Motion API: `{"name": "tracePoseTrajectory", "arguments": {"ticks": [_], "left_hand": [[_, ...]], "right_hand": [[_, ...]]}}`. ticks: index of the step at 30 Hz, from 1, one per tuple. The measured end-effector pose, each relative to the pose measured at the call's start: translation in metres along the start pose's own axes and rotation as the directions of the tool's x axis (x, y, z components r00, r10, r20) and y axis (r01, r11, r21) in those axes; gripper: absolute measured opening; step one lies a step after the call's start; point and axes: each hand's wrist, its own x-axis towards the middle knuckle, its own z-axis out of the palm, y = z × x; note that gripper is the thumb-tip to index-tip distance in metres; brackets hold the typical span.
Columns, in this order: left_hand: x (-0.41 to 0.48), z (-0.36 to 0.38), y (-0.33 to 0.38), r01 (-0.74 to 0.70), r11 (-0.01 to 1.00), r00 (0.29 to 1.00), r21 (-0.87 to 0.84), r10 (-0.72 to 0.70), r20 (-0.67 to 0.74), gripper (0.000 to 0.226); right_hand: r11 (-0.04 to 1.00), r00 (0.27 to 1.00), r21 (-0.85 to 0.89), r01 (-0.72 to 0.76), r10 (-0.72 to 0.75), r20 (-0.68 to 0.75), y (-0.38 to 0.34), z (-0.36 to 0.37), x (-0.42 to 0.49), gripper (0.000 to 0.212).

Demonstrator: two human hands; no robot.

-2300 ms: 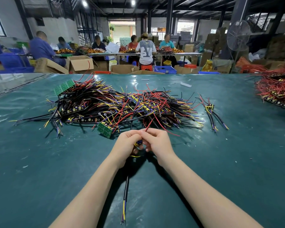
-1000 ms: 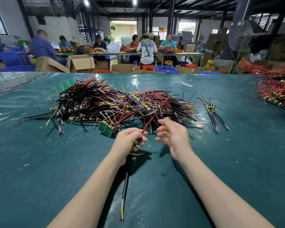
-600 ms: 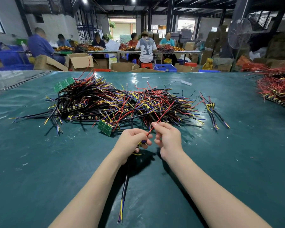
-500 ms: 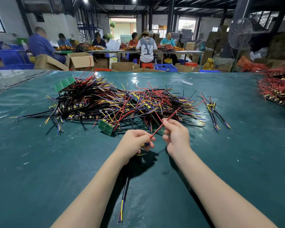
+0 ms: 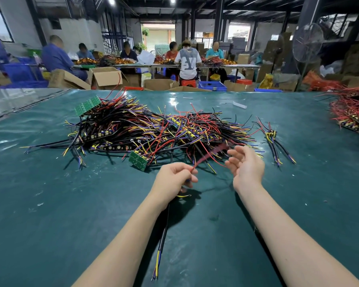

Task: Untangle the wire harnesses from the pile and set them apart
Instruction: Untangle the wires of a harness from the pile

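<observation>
A big tangled pile of wire harnesses (image 5: 153,131), black, red, yellow and purple with small green circuit boards, lies on the green table (image 5: 50,204). My left hand (image 5: 173,179) grips one harness (image 5: 163,237) just in front of the pile; its black cable hangs toward me and its red wire (image 5: 209,155), blurred, stretches up right. My right hand (image 5: 246,164) hovers to the right of that red wire, fingers loosely spread, holding nothing. A small separate bundle of harnesses (image 5: 275,141) lies to the right of the pile.
A heap of red wires on a tray (image 5: 352,112) sits at the table's right edge. Beyond the far edge are cardboard boxes (image 5: 105,76), blue crates (image 5: 211,85), a standing fan (image 5: 307,45) and several people seated at a work table.
My right hand let go of the red wire and swung out to the right, fingers opening. The red wire now whips free, blurred. My left hand kept its grip on the harness.
</observation>
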Motion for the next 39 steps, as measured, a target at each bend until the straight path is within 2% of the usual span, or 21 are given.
{"name": "tracePoseTrajectory", "arguments": {"ticks": [2, 4, 5, 7, 9, 11, 14, 17, 18, 22, 24, 28, 30, 33, 35, 37, 39], "left_hand": [[0.003, -0.003, 0.001, -0.034, 0.982, 0.992, -0.187, 0.011, -0.123, 0.030], [0.008, -0.007, 0.002, -0.073, 0.939, 0.981, -0.335, 0.007, -0.194, 0.027], [0.009, -0.008, 0.002, -0.084, 0.914, 0.977, -0.398, -0.002, -0.211, 0.025], [0.010, -0.008, 0.003, -0.090, 0.859, 0.974, -0.503, -0.028, -0.223, 0.022], [0.011, -0.005, 0.003, -0.094, 0.797, 0.973, -0.596, -0.053, -0.223, 0.020], [0.012, -0.002, 0.003, -0.090, 0.755, 0.973, -0.650, -0.073, -0.220, 0.020], [0.014, 0.000, 0.001, -0.070, 0.747, 0.976, -0.662, -0.084, -0.198, 0.022], [0.013, -0.001, 0.000, -0.062, 0.792, 0.978, -0.607, -0.072, -0.193, 0.021], [0.013, -0.001, 0.000, -0.069, 0.799, 0.977, -0.597, -0.068, -0.203, 0.020], [0.011, 0.001, 0.002, -0.108, 0.804, 0.969, -0.585, -0.045, -0.241, 0.020], [0.011, -0.001, 0.004, -0.119, 0.798, 0.970, -0.590, -0.032, -0.240, 0.020], [0.013, -0.009, 0.006, -0.131, 0.791, 0.975, -0.597, -0.006, -0.221, 0.027], [0.012, -0.011, 0.003, -0.129, 0.858, 0.978, -0.498, 0.027, -0.206, 0.039], [0.010, -0.013, 0.000, -0.148, 0.940, 0.976, -0.309, 0.087, -0.202, 0.043], [0.009, -0.016, -0.001, -0.168, 0.953, 0.973, -0.252, 0.120, -0.197, 0.037], [0.008, -0.018, -0.002, -0.177, 0.957, 0.970, -0.230, 0.130, -0.205, 0.029], [0.009, -0.019, -0.002, -0.143, 0.951, 0.969, -0.274, 0.078, -0.235, 0.019]], "right_hand": [[0.988, 0.994, -0.120, 0.101, -0.095, 0.049, 0.002, 0.000, -0.001, 0.026], [0.938, 0.972, -0.299, 0.178, -0.119, 0.205, 0.010, 0.003, -0.010, 0.024], [0.895, 0.944, -0.391, 0.213, -0.086, 0.317, 0.017, 0.005, -0.017, 0.024], [0.773, 0.845, -0.547, 0.321, 0.026, 0.534, 0.031, 0.013, -0.033, 0.021], [0.601, 0.741, -0.630, 0.492, 0.090, 0.665, 0.042, 0.018, -0.042, 0.012], [0.478, 0.699, -0.647, 0.594, 0.092, 0.709, 0.047, 0.019, -0.044, 0.007], [0.434, 0.726, -0.657, 0.617, 0.008, 0.688, 0.045, 0.016, -0.044, 0.003], [0.431, 0.757, -0.648, 0.628, -0.147, 0.637, 0.041, 0.014, -0.044, 0.026], [0.396, 0.757, -0.664, 0.634, -0.143, 0.638, 0.040, 0.015, -0.044, 0.034], [0.080, 0.728, -0.730, 0.679, 0.054, 0.683, 0.044, 0.016, -0.052, 0.055], [0.110, 0.741, -0.743, 0.660, 0.071, 0.668, 0.046, 0.017, -0.052, 0.056], [0.387, 0.796, -0.765, 0.516, 0.115, 0.595, 0.042, 0.016, -0.044, 0.039], [0.360, 0.779, -0.759, 0.543, 0.121, 0.615, 0.040, 0.016, -0.043, 0.035], [0.214, 0.705, -0.712, 0.668, 0.124, 0.699, 0.041, 0.016, -0.045, 0.038], [0.189, 0.670, -0.678, 0.711, 0.114, 0.734, 0.042, 0.014, -0.043, 0.037], [0.193, 0.646, -0.650, 0.735, 0.091, 0.758, 0.042, 0.013, -0.042, 0.022], [0.179, 0.633, -0.634, 0.753, 0.067, 0.771, 0.041, 0.012, -0.043, 0.013]]}}
